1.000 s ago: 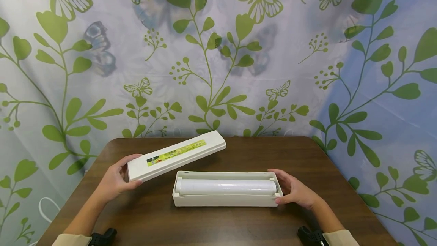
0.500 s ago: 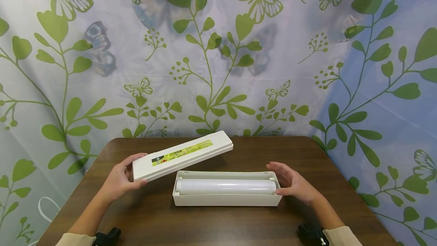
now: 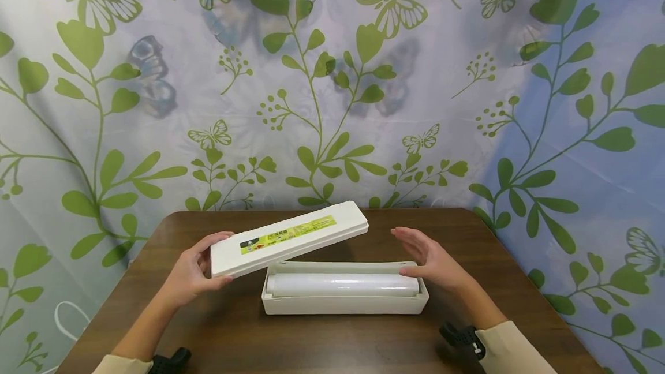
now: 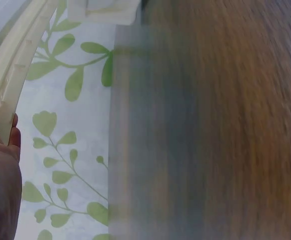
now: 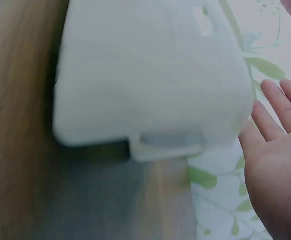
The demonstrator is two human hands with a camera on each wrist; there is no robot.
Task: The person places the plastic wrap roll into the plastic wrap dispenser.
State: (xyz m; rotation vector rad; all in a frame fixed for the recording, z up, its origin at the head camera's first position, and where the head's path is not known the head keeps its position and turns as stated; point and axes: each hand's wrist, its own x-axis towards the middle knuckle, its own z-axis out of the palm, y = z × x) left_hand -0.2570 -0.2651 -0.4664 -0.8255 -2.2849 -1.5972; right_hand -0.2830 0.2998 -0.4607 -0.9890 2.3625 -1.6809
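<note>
My left hand (image 3: pixel 194 273) grips the left end of a long white lid (image 3: pixel 306 229) with a yellow-green label, thumb at the front edge. The lid slants up to the right, its lower side overlapping the back left of the box in the head view. The open white box (image 3: pixel 345 305) sits on the table, a roll of cling film (image 3: pixel 343 285) lying lengthwise inside. My right hand (image 3: pixel 433 261) hovers over the box's right end, fingers extended and holding nothing. In the right wrist view the box's end wall (image 5: pixel 155 75) is close beside that hand's fingers (image 5: pixel 275 117).
The brown wooden table (image 3: pixel 312 345) carries the box near its middle. A curtain (image 3: pixel 332 103) printed with leaves and butterflies hangs behind the table's back edge. A white cable (image 3: pixel 70 316) loops at the left side.
My left hand has carried the lid to the right, toward the box. My right hand has let go of the box's right end and lifted up and leftward. The box stays in place.
</note>
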